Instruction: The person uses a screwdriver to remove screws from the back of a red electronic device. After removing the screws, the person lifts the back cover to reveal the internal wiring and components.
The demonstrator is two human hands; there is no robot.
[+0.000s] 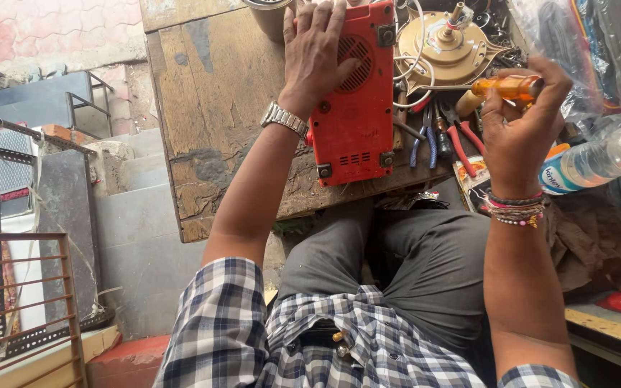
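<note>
On the worn wooden counter (210, 86), near its front edge, lies the red plastic case (353, 108), a flat oblong box with a round grille of slots, a small row of vents lower down and metal brackets at its corners. Our left hand (318, 54) presses flat on the case, fingers spread apart over its far end and the grille, holding it down rather than clamping it. Our right hand (519, 126) is raised off to the right of the case, its grip closed around the screwdriver (501, 88), whose clear orange handle sits between thumb and fingers and whose thin shaft points left toward the case.

We judge the work to be at the stage of bringing the driver to a fastener on the case: the case is steadied and the tool is held, but the tip is not yet on it. The next move, as we read it, calls for lowering the tip squarely onto a corner bracket while the left hand keeps the case from sliding on the rough, stained boards.

Beside the case lie pliers (461, 140) with red and blue handles, and beyond them a brass-coloured motor housing (447, 43) with white wires. A clear plastic bottle (598, 158) lies at the right
</note>
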